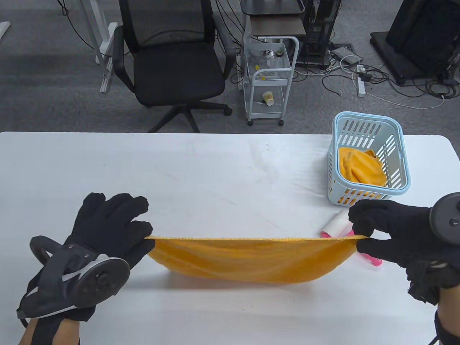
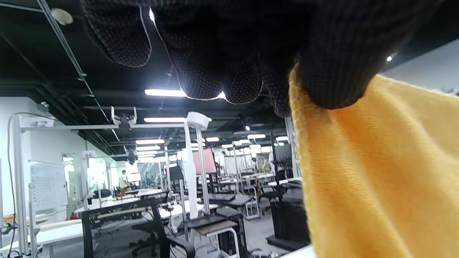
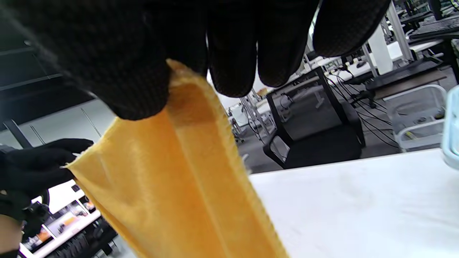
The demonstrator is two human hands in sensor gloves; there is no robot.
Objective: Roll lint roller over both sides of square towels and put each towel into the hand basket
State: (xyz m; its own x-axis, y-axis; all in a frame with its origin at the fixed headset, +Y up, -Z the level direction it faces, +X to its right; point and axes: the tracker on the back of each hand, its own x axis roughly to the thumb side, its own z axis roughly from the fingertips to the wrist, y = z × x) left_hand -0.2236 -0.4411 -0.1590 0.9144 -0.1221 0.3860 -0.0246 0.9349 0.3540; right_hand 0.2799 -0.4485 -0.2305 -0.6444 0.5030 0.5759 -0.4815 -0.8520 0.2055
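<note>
The left hand (image 1: 107, 230) and the right hand (image 1: 391, 233) are each pinching a top corner of the orange towel (image 1: 251, 257), which is hanging above the table (image 1: 215, 172), with the lint roller (image 1: 336, 226) lying behind it and the blue basket (image 1: 370, 158) sitting farther back, holding another orange towel (image 1: 361, 167).

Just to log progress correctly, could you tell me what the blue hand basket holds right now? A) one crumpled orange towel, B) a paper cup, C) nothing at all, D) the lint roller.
A: a crumpled orange towel lies inside the basket, while the lint roller lies on the table beside it.
</note>
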